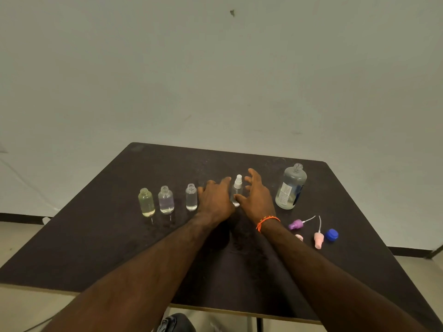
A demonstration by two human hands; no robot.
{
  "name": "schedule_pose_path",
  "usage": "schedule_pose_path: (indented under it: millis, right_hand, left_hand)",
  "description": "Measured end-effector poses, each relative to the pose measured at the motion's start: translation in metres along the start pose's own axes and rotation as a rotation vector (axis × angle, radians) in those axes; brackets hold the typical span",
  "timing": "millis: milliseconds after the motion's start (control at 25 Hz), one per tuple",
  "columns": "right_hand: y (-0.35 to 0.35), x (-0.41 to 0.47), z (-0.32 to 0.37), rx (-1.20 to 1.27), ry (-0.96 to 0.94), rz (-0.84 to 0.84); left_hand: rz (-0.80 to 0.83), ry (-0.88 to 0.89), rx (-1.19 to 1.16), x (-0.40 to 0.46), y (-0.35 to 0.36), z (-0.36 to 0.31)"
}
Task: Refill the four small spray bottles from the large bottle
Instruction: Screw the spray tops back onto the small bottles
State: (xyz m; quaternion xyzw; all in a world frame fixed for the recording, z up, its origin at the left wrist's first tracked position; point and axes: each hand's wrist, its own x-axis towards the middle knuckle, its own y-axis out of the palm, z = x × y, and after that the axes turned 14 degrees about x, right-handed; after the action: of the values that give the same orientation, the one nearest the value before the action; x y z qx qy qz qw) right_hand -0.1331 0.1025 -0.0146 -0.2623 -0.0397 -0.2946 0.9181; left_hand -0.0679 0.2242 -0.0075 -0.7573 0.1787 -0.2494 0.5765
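Worktop: we note a dark, scuffed surface carrying all items.
Large bottle: we find it clear, uncapped and upright at the right of the row, about half full, with a white and blue label.
Open small bottles: we count three upright and uncapped at the left, a yellowish bottle, a faintly violet bottle and a clear bottle, each holding liquid.
Capped small bottle: we see it clear, fitted with a white spray top, standing between the two hands.
Left hand: we see fingers extended, flat beside that bottle, gripping nothing.
Right hand: we see fingers spread, thumb at the bottle's base; we cannot tell whether it grips.
Loose parts: purple spray top, pink spray top and blue cap lie near the right wrist.
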Motion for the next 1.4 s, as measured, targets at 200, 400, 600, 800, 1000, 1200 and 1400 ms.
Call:
schedule_pose_path:
  millis: [200, 400, 600, 800, 1000, 1200, 1400]
  right_hand:
    - [-0.013, -0.033, 0.005, -0.139, -0.154, -0.145]
    - [-0.007, -0.069, 0.01, -0.207, -0.234, -0.054]
    - [0.015, -0.078, 0.01, -0.247, -0.253, 0.065]
    - [0.039, -0.063, 0.019, -0.283, -0.269, 0.183]
    - [0.047, -0.06, 0.026, -0.328, -0.258, 0.194]
    - [0.013, -0.078, 0.017, -0.395, -0.253, 0.103]
    - [-0.054, -0.095, -0.002, -0.522, -0.136, 0.075]
  left_hand:
    - [-0.207, 0.065, 0.032, -0.026, -0.036, 0.02]
    - [-0.366, -0.1, 0.093, -0.038, -0.054, 0.06]
    - [-0.02, -0.262, 0.289, -0.024, -0.048, 0.087]
    - [0.044, -0.194, 0.295, -0.015, -0.042, 0.092]
    - [-0.014, -0.095, 0.268, -0.023, -0.042, 0.083]
    - [-0.062, 0.02, 0.142, -0.048, -0.034, 0.058]
    - [-0.053, 0.157, 0.046, -0.075, -0.022, 0.025]
